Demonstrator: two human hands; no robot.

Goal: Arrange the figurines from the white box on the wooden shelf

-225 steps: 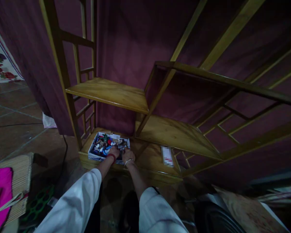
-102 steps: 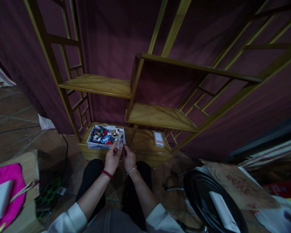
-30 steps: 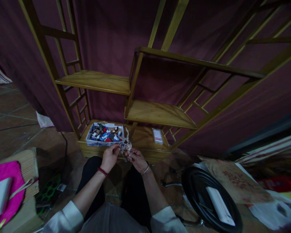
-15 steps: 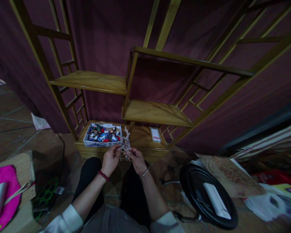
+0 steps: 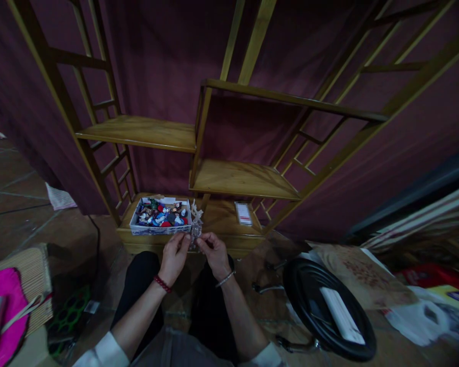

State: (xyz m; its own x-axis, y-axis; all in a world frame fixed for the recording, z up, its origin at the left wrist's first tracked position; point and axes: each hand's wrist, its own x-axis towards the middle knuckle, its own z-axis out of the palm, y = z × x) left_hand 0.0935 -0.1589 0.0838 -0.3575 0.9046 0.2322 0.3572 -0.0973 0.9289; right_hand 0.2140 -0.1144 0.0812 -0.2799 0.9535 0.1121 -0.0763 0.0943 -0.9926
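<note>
Between my hands, in front of the shelf unit, is a clear deer figurine with branching antlers pointing up. My left hand pinches its left side, fingers closed; a red bead bracelet is on that wrist. My right hand pinches it from the right, with a pale bracelet on the wrist. Fingertips hide part of the figurine's lower body. Just beyond my left hand, a white-edged box full of small colourful figurines sits on the lowest shelf.
Wooden shelves stand against a dark red curtain. A white card lies on the lowest shelf at right. Beside me on the right is a round black stool bearing a white box. A pink cloth lies at left.
The figurine has turned a little between my fingers, and my right fingers have moved slightly left, closer to my left hand. The view has shifted slightly.
</note>
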